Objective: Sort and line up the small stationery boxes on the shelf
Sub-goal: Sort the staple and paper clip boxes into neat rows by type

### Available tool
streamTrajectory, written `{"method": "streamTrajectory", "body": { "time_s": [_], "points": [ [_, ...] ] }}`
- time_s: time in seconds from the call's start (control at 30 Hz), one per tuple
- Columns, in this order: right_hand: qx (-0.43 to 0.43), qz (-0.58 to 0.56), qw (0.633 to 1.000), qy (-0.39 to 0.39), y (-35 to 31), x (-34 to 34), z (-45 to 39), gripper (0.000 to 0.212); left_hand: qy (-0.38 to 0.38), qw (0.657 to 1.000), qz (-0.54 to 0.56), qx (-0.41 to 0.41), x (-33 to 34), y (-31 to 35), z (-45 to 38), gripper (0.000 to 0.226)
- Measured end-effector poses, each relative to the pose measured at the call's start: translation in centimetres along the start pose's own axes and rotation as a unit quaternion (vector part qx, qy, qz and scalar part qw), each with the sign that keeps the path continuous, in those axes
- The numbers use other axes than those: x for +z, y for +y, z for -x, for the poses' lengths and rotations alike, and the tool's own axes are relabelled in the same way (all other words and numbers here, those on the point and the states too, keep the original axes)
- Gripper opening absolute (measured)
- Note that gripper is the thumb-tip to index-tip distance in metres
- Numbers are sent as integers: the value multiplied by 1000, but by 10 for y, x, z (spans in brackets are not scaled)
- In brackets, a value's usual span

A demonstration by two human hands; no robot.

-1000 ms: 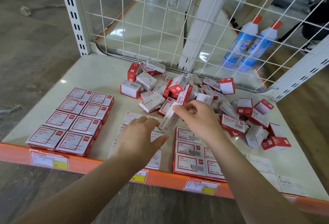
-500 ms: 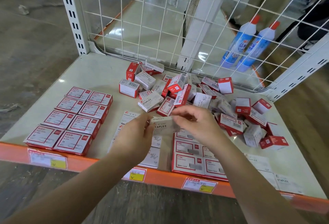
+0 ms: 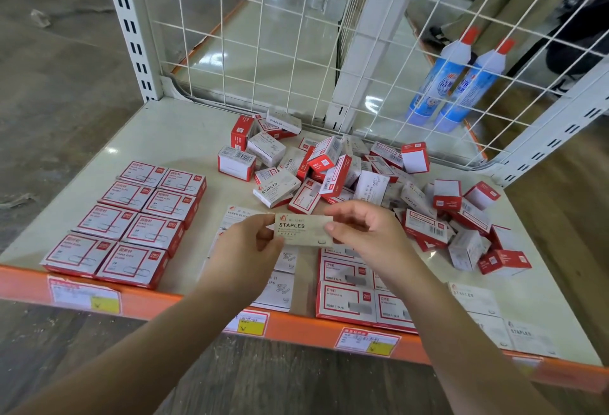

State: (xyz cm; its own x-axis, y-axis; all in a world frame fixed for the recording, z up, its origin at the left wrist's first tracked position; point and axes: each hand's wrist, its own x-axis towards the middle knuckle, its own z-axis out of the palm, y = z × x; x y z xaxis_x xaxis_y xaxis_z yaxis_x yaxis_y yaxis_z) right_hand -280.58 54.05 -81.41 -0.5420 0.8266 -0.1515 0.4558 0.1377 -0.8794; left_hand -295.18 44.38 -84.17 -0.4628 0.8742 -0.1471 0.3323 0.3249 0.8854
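Both hands hold a beige STAPLES box (image 3: 303,229) above the shelf (image 3: 171,131): left hand (image 3: 245,251) pinching its left end, right hand (image 3: 369,236) its right. Behind lies a jumbled pile of boxes (image 3: 346,174); red-framed boxes (image 3: 128,220) sit in rows at left, apparently paper clips.

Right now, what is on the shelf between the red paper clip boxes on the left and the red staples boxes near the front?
The head view shows white paper clip boxes there, partly hidden by the left hand.
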Motion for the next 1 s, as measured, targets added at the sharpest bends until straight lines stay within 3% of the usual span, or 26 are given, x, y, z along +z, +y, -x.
{"method": "streamTrajectory", "body": {
  "time_s": [0.2, 0.37, 0.77, 1.0],
  "points": [
    [-14, 16, 999, -41, 1, -3, 8, 43, 11, 1000, 18, -10, 3, -3, -1, 39],
    [-35, 87, 995, -32, 5, -7, 12, 49, -12, 1000, 13, 0, 7, 3, 7, 44],
    [-41, 112, 993, -19, 15, -23, 18, 47, -28, 999, -24, 8, 19, 10, 10, 45],
    [-4, 133, 991, -9, 28, -44, 29, 42, -31, 973, -219, 62, 26, 25, 18, 49]
  ]
}}
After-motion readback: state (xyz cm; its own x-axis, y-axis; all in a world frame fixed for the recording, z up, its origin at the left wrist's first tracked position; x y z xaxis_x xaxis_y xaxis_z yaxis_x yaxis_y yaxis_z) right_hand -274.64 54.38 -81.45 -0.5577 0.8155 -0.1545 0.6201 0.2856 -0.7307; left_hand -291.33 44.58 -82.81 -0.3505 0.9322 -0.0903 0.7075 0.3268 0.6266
